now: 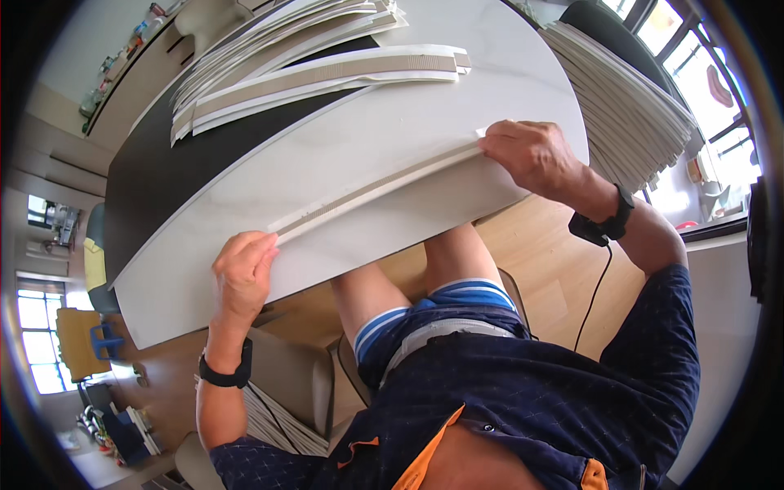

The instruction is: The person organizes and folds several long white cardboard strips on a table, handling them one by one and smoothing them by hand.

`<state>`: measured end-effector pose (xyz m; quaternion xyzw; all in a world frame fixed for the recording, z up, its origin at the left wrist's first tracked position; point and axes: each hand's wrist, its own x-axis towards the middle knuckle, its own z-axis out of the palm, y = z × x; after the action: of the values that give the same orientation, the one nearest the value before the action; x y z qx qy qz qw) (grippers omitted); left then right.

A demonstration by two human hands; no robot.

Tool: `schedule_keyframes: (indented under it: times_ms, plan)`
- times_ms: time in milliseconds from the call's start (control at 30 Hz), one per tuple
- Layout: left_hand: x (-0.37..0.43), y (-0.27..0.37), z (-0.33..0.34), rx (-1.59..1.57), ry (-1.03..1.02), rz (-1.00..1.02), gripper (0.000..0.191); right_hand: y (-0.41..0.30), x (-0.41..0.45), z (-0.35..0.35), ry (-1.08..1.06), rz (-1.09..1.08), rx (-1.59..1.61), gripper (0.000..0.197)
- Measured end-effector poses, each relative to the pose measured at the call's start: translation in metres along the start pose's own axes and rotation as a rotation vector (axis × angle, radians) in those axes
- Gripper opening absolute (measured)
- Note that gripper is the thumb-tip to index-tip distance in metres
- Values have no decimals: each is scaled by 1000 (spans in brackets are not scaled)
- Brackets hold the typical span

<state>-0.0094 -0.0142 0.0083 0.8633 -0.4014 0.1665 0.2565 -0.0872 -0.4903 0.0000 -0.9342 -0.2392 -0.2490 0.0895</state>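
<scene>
A long, narrow paper strip point(380, 184), white with a beige band and fine printed lines, stretches slantwise above the near part of the white tabletop. My left hand point(245, 263) pinches its left end between thumb and fingers. The other end is gripped by my right hand point(527, 150), with a small white tip showing past the fingers. Farther back, a few flat white strips with beige bands point(343, 73) lie across the table, beside a larger pile of similar strips point(275, 43).
The table point(490, 73) has a curved edge and a dark section point(153, 171) at the left. A thick stack of strips point(625, 104) rests on a chair at the right. More strips point(282, 416) lie at the lower left by a chair point(294, 373). A cable point(595, 294) hangs from my right wristband.
</scene>
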Motion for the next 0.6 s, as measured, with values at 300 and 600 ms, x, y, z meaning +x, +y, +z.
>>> schedule_keyframes:
  times_ms: [300,600]
  plan:
    - [17,-16,2,-54,-70,-257,9,21,37,2,-197,221,111,13]
    - [6,-25,15,47,-18,-107,15,16,22,11,-134,181,175,17]
